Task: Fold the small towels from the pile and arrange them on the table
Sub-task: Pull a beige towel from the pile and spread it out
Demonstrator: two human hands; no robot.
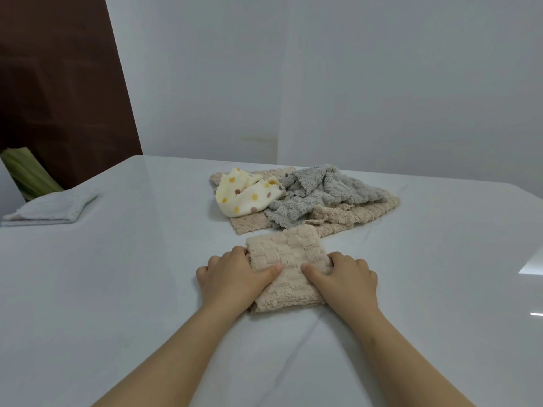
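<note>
**A:** What are the hands doing?

**B:** The left hand point(232, 276) and the right hand point(345, 276) are holding the tan towel point(289, 259) by its sides. The fingers are curling round its edges and the thumbs are pressing on top.

**A:** Where is it lying?

**B:** It is lying folded on the table point(132, 289), right next to the pile point(317, 192). A white towel point(50, 208) is sitting folded far off on the left.
</note>
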